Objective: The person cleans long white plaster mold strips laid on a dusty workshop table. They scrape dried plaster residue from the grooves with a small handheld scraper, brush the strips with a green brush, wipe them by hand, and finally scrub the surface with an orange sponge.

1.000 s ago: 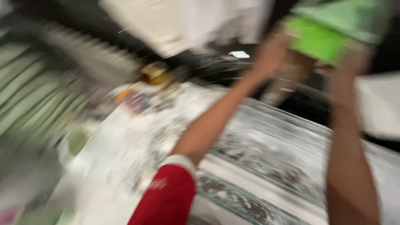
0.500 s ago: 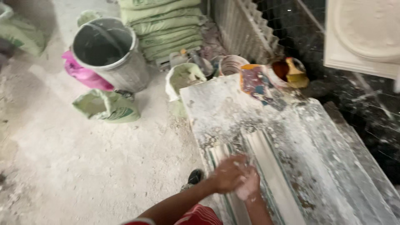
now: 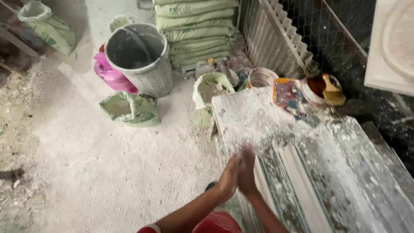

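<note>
Pale-green sacks (image 3: 194, 30) lying stacked behind grey bin (image 3: 140, 58); open green bag (image 3: 131, 110) slumping in front, another (image 3: 45, 28) far left.

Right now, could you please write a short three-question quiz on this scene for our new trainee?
1. True or false: the left hand and right hand are pressed together above the dusty table.
2. What stands behind the grey bin? A) stacked green sacks B) a ladder C) a wheelbarrow
3. What colour is the bag beside the bin?

Key: 1 true; 2 A; 3 pink.
</note>
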Demonstrator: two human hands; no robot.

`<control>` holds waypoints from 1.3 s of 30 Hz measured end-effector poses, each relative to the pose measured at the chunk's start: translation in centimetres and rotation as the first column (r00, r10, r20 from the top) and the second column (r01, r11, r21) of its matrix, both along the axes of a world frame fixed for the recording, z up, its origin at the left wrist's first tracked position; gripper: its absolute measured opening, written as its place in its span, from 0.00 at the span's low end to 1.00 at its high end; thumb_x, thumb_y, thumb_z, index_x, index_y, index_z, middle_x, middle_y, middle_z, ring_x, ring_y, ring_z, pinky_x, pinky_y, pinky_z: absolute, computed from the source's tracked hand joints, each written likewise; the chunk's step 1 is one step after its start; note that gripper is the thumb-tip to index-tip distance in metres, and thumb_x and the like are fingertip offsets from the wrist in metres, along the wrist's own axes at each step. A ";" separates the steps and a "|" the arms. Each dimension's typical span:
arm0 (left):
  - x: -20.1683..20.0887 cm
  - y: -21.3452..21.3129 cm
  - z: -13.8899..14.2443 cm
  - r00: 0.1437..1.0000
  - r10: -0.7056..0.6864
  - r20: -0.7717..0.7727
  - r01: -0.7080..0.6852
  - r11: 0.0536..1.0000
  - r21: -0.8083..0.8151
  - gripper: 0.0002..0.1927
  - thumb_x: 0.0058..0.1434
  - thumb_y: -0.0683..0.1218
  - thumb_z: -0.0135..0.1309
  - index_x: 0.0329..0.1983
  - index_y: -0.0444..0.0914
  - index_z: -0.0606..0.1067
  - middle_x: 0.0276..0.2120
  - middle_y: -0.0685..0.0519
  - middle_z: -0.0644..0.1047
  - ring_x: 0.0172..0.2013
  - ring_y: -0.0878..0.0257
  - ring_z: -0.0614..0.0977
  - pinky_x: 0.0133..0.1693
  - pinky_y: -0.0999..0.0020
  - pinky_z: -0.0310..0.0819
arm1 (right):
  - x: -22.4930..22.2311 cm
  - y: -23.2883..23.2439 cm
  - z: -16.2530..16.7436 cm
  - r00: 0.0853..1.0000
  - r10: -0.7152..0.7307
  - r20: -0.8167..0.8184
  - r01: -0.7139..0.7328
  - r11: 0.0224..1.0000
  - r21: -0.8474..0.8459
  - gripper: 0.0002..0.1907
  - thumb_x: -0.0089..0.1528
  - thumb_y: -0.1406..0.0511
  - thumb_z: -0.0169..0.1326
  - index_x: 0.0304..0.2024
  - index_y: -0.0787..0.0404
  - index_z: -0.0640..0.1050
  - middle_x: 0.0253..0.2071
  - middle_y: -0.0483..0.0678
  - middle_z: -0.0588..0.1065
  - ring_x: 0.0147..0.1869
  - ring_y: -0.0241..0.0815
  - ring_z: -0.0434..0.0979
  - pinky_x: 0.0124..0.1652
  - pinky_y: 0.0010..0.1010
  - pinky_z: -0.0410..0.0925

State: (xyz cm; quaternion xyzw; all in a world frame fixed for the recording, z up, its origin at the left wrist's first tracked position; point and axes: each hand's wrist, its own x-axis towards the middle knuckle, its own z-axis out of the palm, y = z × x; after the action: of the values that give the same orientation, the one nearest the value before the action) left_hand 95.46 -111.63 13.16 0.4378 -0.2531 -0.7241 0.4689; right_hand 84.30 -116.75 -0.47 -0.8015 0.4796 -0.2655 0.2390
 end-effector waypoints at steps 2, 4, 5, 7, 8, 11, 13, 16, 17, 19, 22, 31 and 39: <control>-0.3 1.7 1.4 0.975 -0.054 0.214 0.123 0.939 -0.322 0.45 0.66 0.73 0.10 0.80 0.45 0.39 0.80 0.45 0.38 0.78 0.46 0.38 0.72 0.44 0.30 | -1.7 -0.1 -1.5 0.965 0.009 0.263 -0.051 0.986 0.156 0.35 0.74 0.46 0.20 0.77 0.58 0.43 0.80 0.57 0.37 0.84 0.59 0.34 0.77 0.52 0.44; -1.4 3.3 2.2 0.881 0.025 0.473 0.252 0.821 -0.512 0.44 0.69 0.71 0.10 0.81 0.44 0.42 0.80 0.42 0.39 0.79 0.43 0.40 0.74 0.43 0.33 | -3.3 1.1 -1.9 0.887 0.122 0.445 -0.186 0.977 0.102 0.38 0.74 0.45 0.25 0.78 0.59 0.39 0.81 0.61 0.33 0.83 0.64 0.31 0.75 0.57 0.41; -2.1 4.0 2.3 0.808 0.088 0.582 0.334 0.746 -0.576 0.43 0.70 0.70 0.10 0.81 0.44 0.44 0.80 0.41 0.40 0.79 0.42 0.41 0.75 0.43 0.34 | -3.9 2.2 -1.7 0.840 0.242 0.486 -0.267 0.963 -0.017 0.39 0.75 0.44 0.32 0.78 0.58 0.41 0.81 0.62 0.33 0.84 0.65 0.32 0.75 0.58 0.41; -3.4 5.0 1.7 0.590 0.225 0.776 0.514 0.636 -0.576 0.36 0.74 0.66 0.18 0.81 0.48 0.48 0.82 0.46 0.43 0.81 0.44 0.45 0.77 0.43 0.33 | -4.5 4.6 -0.5 0.704 0.223 0.674 -0.353 0.934 0.061 0.40 0.74 0.42 0.37 0.78 0.57 0.45 0.80 0.63 0.38 0.82 0.65 0.37 0.74 0.60 0.43; -3.7 5.5 1.0 0.462 0.301 0.834 0.601 0.584 -0.545 0.33 0.76 0.64 0.22 0.81 0.50 0.50 0.82 0.48 0.44 0.81 0.45 0.47 0.78 0.43 0.33 | -4.8 5.8 0.3 0.615 0.046 0.787 -0.394 0.883 0.256 0.42 0.73 0.40 0.35 0.78 0.57 0.46 0.79 0.63 0.42 0.81 0.65 0.42 0.73 0.60 0.46; -2.4 6.8 -2.8 0.002 0.071 0.997 0.844 0.535 -0.040 0.30 0.74 0.62 0.37 0.79 0.58 0.54 0.79 0.53 0.45 0.80 0.46 0.46 0.75 0.46 0.30 | -5.4 8.6 2.9 0.350 -0.570 0.744 -0.613 0.461 0.641 0.47 0.67 0.36 0.29 0.77 0.57 0.50 0.75 0.63 0.53 0.75 0.64 0.55 0.68 0.59 0.53; -0.3 7.8 -6.4 0.137 -0.114 0.984 0.689 0.725 -0.013 0.32 0.69 0.55 0.39 0.77 0.54 0.55 0.81 0.56 0.46 0.78 0.51 0.50 0.73 0.44 0.28 | -6.6 9.6 3.5 0.252 -0.713 0.654 -0.735 0.298 0.609 0.47 0.65 0.35 0.29 0.77 0.55 0.51 0.75 0.61 0.56 0.74 0.62 0.60 0.66 0.55 0.57; 3.1 8.3 -12.5 -0.090 0.011 0.996 0.677 0.734 0.053 0.24 0.68 0.54 0.43 0.68 0.50 0.63 0.75 0.46 0.56 0.73 0.46 0.59 0.71 0.45 0.42 | -11.1 10.9 1.8 0.218 -0.655 0.724 -0.706 0.406 0.580 0.40 0.66 0.41 0.37 0.76 0.49 0.53 0.74 0.59 0.59 0.73 0.58 0.66 0.63 0.47 0.65; 3.7 7.7 -14.2 -0.265 0.153 0.952 0.742 0.662 0.100 0.22 0.68 0.54 0.45 0.65 0.49 0.66 0.74 0.42 0.59 0.71 0.44 0.62 0.70 0.46 0.46 | -13.3 11.4 0.6 0.263 -0.640 0.722 -0.612 0.468 0.638 0.39 0.65 0.44 0.41 0.74 0.50 0.55 0.73 0.58 0.61 0.70 0.56 0.69 0.60 0.45 0.69; 4.5 6.7 -17.0 -0.201 0.273 0.941 0.737 0.674 -0.038 0.18 0.68 0.54 0.47 0.58 0.47 0.71 0.70 0.36 0.65 0.67 0.40 0.68 0.69 0.46 0.56 | -18.6 13.6 -2.1 0.385 -0.643 0.663 -0.355 0.560 0.749 0.36 0.67 0.51 0.49 0.74 0.56 0.61 0.64 0.57 0.64 0.56 0.52 0.66 0.48 0.41 0.66; 4.7 4.1 -18.5 0.285 0.283 0.916 0.488 0.779 -0.393 0.29 0.72 0.54 0.47 0.66 0.27 0.67 0.59 0.30 0.73 0.59 0.35 0.73 0.60 0.43 0.66 | -25.7 18.4 -5.9 0.498 -0.736 0.459 0.057 0.556 0.829 0.32 0.72 0.56 0.55 0.74 0.65 0.71 0.47 0.57 0.64 0.34 0.47 0.56 0.31 0.40 0.55; 2.1 -4.8 -18.8 0.311 0.424 0.851 0.629 0.580 -0.518 0.23 0.69 0.48 0.50 0.60 0.26 0.71 0.46 0.29 0.76 0.47 0.35 0.77 0.51 0.45 0.73 | -25.6 33.4 -6.2 -0.117 -0.949 0.293 0.189 0.269 0.945 0.24 0.69 0.54 0.49 0.64 0.58 0.72 0.47 0.47 0.71 0.47 0.43 0.71 0.47 0.40 0.65; -2.1 -9.3 -21.6 0.191 0.481 0.856 0.906 0.250 -0.343 0.16 0.66 0.42 0.50 0.53 0.29 0.74 0.44 0.30 0.78 0.39 0.40 0.77 0.42 0.43 0.69 | -19.7 44.2 -6.2 -0.539 -0.812 0.226 0.252 0.101 0.962 0.25 0.74 0.55 0.48 0.68 0.62 0.67 0.55 0.51 0.69 0.57 0.51 0.72 0.57 0.46 0.67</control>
State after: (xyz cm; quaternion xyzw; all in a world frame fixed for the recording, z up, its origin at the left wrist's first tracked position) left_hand 93.34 -120.95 -8.49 0.3376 -0.9198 -0.0592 0.1909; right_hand 64.60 -72.56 -6.63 0.1807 0.6226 -0.6417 0.4098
